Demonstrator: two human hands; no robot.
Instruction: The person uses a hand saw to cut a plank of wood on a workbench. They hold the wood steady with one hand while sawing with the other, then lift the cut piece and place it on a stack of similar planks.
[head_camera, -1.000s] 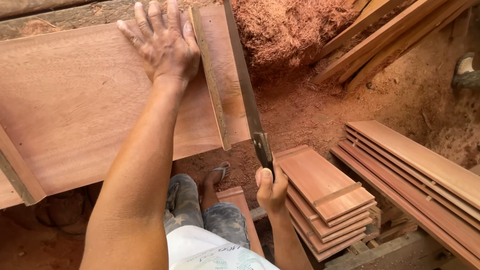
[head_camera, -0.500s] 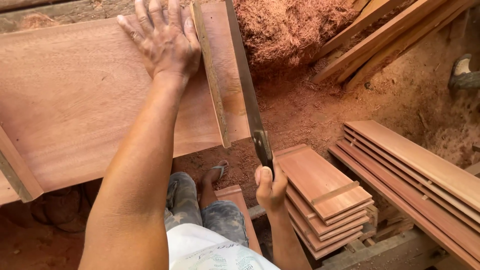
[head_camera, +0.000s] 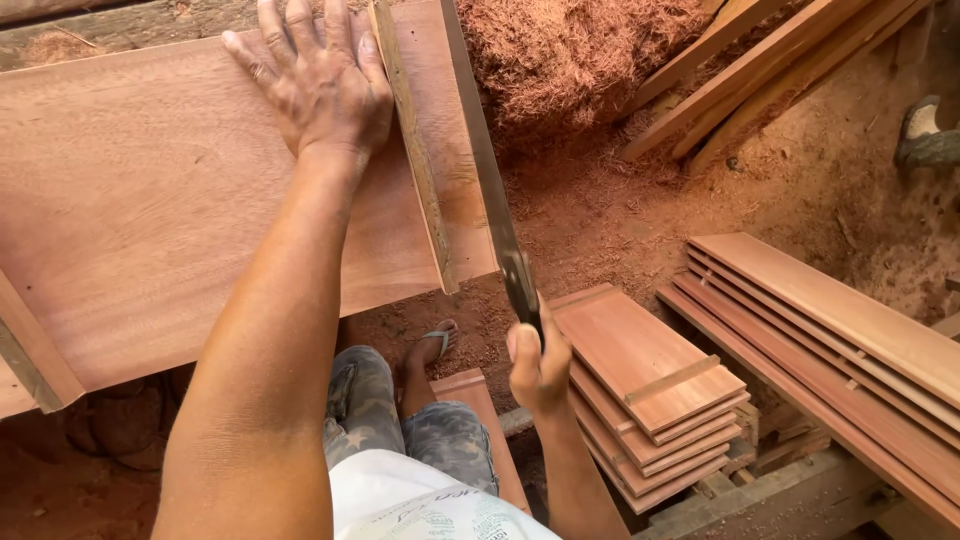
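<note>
My left hand lies flat, fingers apart, on the wide reddish wooden board; my right grip, clamped on the long-bladed handsaw, has barely shifted, blade along the board's right end.

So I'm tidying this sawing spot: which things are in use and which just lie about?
In use:
left hand flat on the wide board
right hand gripping the handsaw
guide strip

Lying about:
stacked short boards
long planks
sawdust heap
</note>
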